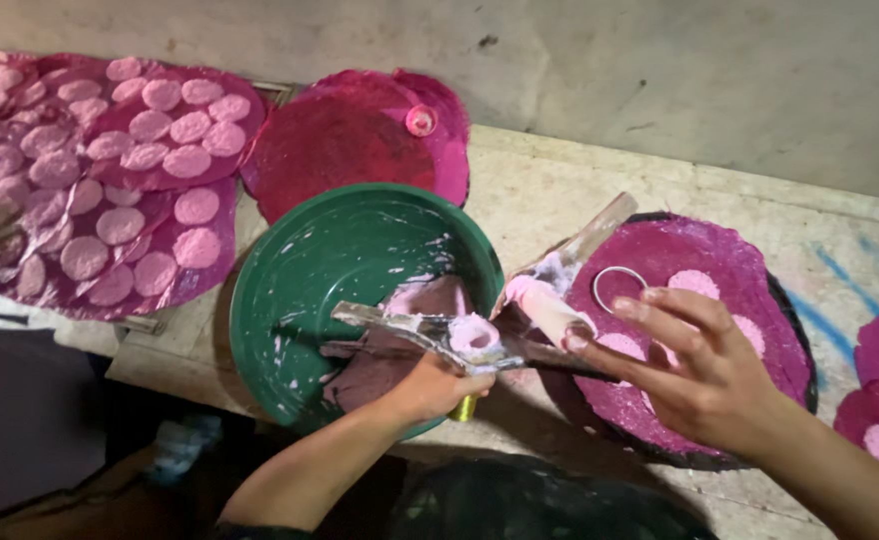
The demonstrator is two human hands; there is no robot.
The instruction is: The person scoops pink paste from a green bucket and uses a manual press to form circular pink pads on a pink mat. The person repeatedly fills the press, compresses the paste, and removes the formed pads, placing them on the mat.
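While the left hand (430, 388) grips a paste-smeared tool (415, 330), the right hand (705, 370) fingers (660, 310) spread.

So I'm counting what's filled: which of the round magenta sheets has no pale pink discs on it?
The dark magenta sheet at top centre, behind the green basin. It carries only one small pink cup near its edge; the other sheets hold pale discs.

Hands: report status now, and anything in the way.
Left hand gripping paste-smeared stick over green bowl. Right hand open above magenta round sheet, fingertips near pink paste. Metal ring lying on sheet.
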